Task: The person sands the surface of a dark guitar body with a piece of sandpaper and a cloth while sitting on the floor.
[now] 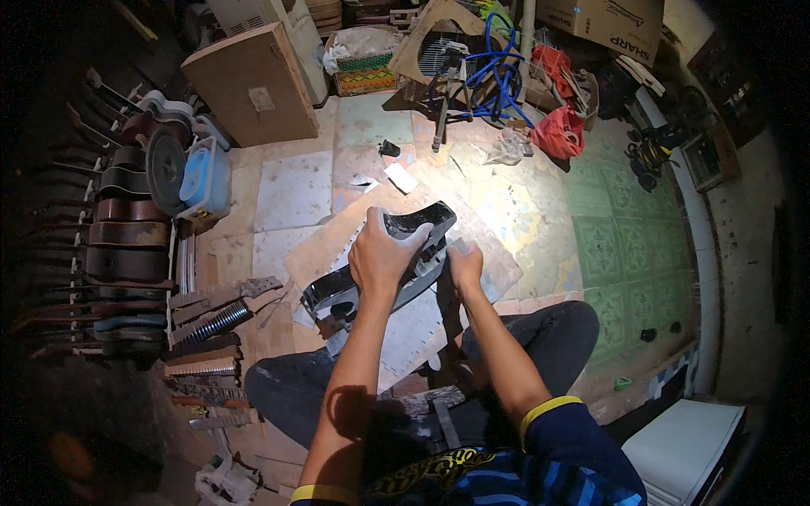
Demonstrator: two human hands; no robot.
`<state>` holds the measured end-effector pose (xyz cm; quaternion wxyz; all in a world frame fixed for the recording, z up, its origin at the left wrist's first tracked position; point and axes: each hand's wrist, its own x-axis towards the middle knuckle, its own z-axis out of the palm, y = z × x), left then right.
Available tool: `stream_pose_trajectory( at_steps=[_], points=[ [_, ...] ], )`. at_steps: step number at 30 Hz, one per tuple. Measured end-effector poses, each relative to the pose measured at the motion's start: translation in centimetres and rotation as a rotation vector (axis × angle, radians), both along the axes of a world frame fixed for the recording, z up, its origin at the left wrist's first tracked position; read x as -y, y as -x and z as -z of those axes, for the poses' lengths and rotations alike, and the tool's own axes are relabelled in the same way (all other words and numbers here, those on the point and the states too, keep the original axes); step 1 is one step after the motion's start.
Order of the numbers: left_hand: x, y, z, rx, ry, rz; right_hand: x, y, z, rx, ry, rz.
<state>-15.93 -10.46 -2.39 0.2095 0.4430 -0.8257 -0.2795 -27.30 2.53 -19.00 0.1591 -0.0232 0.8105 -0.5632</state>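
Note:
A glossy black electric guitar body, with cut-outs in its face, is tilted up in front of my lap. My left hand is wrapped over its upper side, thumb toward the cut-outs. Against the right edge of the body, my right hand is closed with its fingers curled in. Whatever that hand may hold is hidden. Beneath the guitar body lie a flat board and a pale sheet with a toothed edge. My crossed legs are on either side.
Several guitars stand in a row at the left, beside a blue tub. Saws and other hand tools lie by my left knee. Farther off are a brown panel, a coiled blue hose and a red bag.

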Motion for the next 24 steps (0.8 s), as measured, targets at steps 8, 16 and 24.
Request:
stream_pose_trajectory(
  at_steps=[8, 16, 24],
  points=[
    [-0.1, -0.1, 0.0, 0.036, -0.042, 0.003, -0.4, -1.2, -0.8, -0.050, -0.057, -0.131],
    [-0.1, 0.0, 0.1, 0.010, -0.038, 0.008, -0.4, -0.1, 0.6, -0.074, -0.113, -0.071],
    [-0.7, 0.6, -0.3, -0.005, -0.012, 0.012, -1.5, 1.9, 2.1, 0.109, -0.028, 0.004]
  ],
)
